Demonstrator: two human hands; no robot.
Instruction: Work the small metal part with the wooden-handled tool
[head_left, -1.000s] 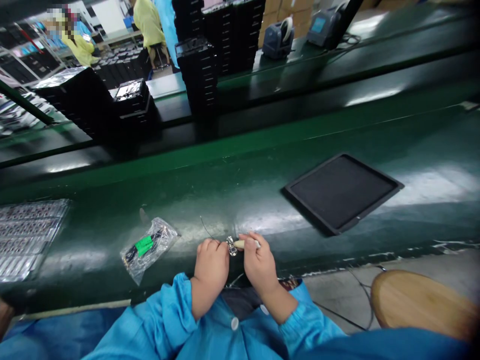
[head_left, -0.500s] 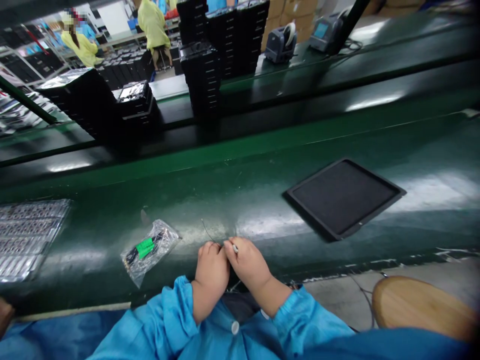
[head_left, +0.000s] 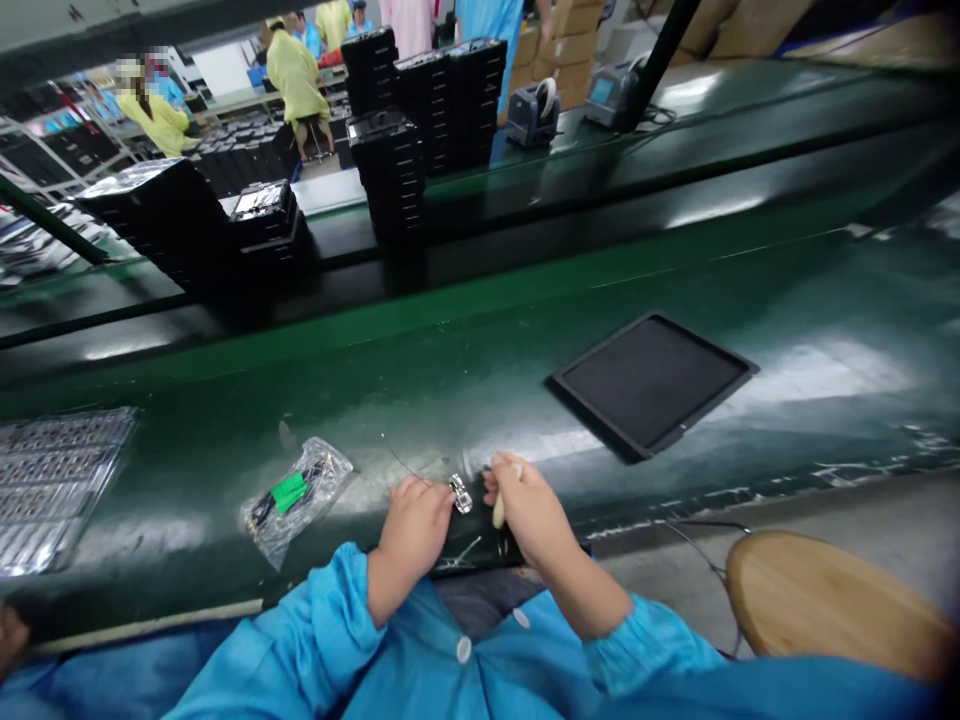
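Closed grips are seen on both hands. A cream-coloured handle [head_left: 498,510] is gripped in the right hand [head_left: 531,515], its tip turned downward. A small metal fitting [head_left: 460,494] is pinched at the fingertips of the left hand [head_left: 411,522], with a thin dark wire [head_left: 397,456] trailing from that hand. Since the earlier frame, the hands have been parted and the handle tilted down from level. Both hands are held over the edge of a green conveyor belt [head_left: 480,375]. A plastic bag with a green tag [head_left: 296,497] lies near the left hand, and a black tray [head_left: 649,385] lies beyond the right. Stacked black trays [head_left: 390,170] and a co-worker in a yellow smock [head_left: 298,80] are seen farther back.
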